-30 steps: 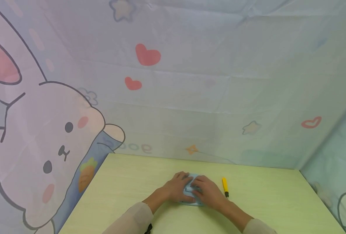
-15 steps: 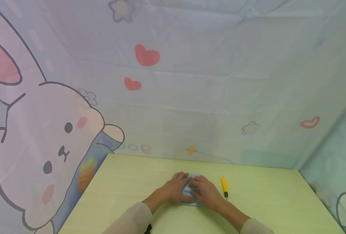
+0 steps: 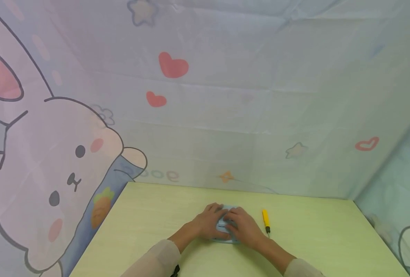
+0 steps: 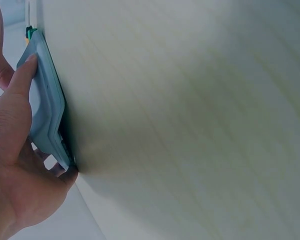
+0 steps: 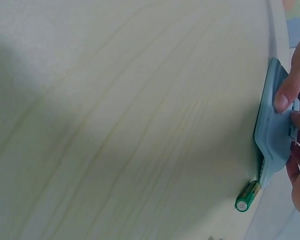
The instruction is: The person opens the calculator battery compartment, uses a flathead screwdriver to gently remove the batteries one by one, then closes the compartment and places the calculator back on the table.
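Note:
On the table lies a light blue plastic device with sloped edges; its kind is unclear. My left hand grips it from the left, the thumb laid over its upper face and fingers at the far edge. From the other side my right hand has bent fingers and thumb on a small raised part at the middle, perhaps a cover. Both hands hide much of the device. A green battery lies beside its far end in the right wrist view.
A yellow-handled screwdriver lies on the pale wooden table, right of my right hand. Close to the left sleeve shows a small black item. A printed cloth hangs behind the table.
The right hand has shifted very slightly left over the device, along with a small movement of the head view. The left hand's grip looks the same.

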Demonstrator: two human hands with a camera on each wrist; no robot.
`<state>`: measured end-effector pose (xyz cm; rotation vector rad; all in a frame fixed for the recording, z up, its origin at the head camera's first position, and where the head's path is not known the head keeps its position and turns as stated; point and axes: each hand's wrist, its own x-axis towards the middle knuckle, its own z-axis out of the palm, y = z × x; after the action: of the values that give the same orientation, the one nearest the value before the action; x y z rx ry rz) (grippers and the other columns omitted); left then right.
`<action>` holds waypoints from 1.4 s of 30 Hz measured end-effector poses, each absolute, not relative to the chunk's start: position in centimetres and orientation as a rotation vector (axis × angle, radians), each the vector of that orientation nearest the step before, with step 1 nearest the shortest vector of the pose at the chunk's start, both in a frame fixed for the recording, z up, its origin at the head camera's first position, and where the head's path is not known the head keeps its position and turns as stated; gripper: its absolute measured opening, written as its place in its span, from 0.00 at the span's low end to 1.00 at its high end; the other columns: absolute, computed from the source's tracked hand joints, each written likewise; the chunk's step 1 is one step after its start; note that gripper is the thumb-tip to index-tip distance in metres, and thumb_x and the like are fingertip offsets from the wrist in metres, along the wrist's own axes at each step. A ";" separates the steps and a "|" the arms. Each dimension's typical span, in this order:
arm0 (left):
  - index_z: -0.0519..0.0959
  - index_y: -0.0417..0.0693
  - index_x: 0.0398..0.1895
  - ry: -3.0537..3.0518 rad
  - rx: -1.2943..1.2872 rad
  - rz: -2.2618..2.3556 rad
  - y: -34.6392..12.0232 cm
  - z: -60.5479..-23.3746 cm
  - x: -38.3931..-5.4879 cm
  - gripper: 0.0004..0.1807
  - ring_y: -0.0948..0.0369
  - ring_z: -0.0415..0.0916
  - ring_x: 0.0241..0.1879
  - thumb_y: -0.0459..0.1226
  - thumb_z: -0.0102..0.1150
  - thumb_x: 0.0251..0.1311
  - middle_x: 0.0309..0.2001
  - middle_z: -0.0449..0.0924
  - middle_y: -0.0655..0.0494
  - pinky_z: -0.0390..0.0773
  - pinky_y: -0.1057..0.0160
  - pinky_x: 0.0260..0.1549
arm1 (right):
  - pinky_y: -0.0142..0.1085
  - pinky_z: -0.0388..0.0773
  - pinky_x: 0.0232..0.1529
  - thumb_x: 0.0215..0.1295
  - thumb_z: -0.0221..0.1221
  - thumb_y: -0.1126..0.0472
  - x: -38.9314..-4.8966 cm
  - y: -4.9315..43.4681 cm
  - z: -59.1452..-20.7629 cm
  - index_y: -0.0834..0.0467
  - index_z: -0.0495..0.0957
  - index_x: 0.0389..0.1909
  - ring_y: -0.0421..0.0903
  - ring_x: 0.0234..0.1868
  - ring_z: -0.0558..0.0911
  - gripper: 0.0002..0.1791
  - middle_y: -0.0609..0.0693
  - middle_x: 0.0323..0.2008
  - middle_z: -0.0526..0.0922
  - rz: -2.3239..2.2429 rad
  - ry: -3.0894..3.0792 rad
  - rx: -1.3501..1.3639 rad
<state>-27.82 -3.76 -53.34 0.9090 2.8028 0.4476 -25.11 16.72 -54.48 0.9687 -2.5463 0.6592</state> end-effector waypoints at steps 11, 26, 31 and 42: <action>0.64 0.59 0.83 2.806 0.904 0.450 -3.7 -53.5 -27.8 0.51 0.48 0.50 0.81 0.69 0.66 0.61 0.82 0.56 0.52 0.78 0.40 0.61 | 0.46 0.80 0.53 0.61 0.73 0.68 -25.0 16.6 -54.5 0.56 0.86 0.42 0.46 0.49 0.78 0.10 0.47 0.45 0.86 0.729 -2.551 0.932; 0.63 0.56 0.83 2.808 0.912 0.449 -3.9 -53.6 -27.9 0.52 0.48 0.51 0.81 0.69 0.66 0.61 0.83 0.55 0.52 0.77 0.40 0.63 | 0.53 0.75 0.65 0.60 0.74 0.68 -24.9 16.2 -55.2 0.56 0.86 0.40 0.48 0.50 0.80 0.09 0.45 0.43 0.85 0.743 -2.525 0.886; 0.63 0.55 0.83 2.808 0.916 0.453 -3.8 -53.6 -27.9 0.53 0.47 0.51 0.81 0.69 0.66 0.60 0.82 0.56 0.51 0.77 0.39 0.62 | 0.50 0.78 0.59 0.60 0.74 0.68 -24.9 16.3 -55.4 0.56 0.87 0.39 0.46 0.49 0.79 0.09 0.44 0.43 0.86 0.770 -2.508 0.870; 0.64 0.55 0.83 2.818 0.914 0.428 -3.7 -53.7 -28.0 0.53 0.47 0.52 0.81 0.69 0.66 0.60 0.82 0.57 0.52 0.78 0.41 0.62 | 0.49 0.79 0.59 0.60 0.75 0.66 -25.1 16.5 -55.5 0.54 0.89 0.40 0.44 0.48 0.79 0.09 0.41 0.41 0.86 0.751 -2.496 0.873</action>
<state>-28.02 -3.72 -53.70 0.9136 2.8179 0.4276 -25.05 16.50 -55.46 0.8734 -2.4961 0.7514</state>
